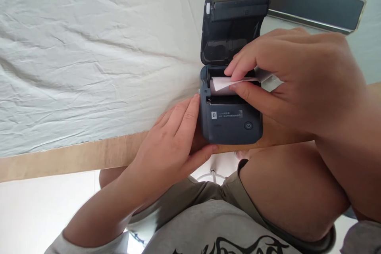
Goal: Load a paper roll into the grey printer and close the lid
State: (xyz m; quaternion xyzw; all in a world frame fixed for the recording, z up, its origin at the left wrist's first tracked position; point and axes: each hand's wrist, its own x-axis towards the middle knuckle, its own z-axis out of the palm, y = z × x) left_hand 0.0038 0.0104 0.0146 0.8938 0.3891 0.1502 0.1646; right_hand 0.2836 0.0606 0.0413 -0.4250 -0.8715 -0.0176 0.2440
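Observation:
A dark blue-black portable label printer (230, 127) lies at the table's front edge, its lid (235, 27) swung up and back. Inside the compartment sits a white paper roll (219, 89). My right hand (309, 75) reaches over from the right, thumb and fingers pinching the loose end of the paper. The hand covers the right side of the roll. Against the printer's left side, my left hand (172, 139) has its fingers along the casing and its thumb at the front corner, holding it in place.
Behind the printer to the right lies a smartphone (317, 8), screen dark. A wrinkled pale cloth (89, 55) covers the table, whose bare wooden edge (74, 156) runs along the front. My legs are just below that edge.

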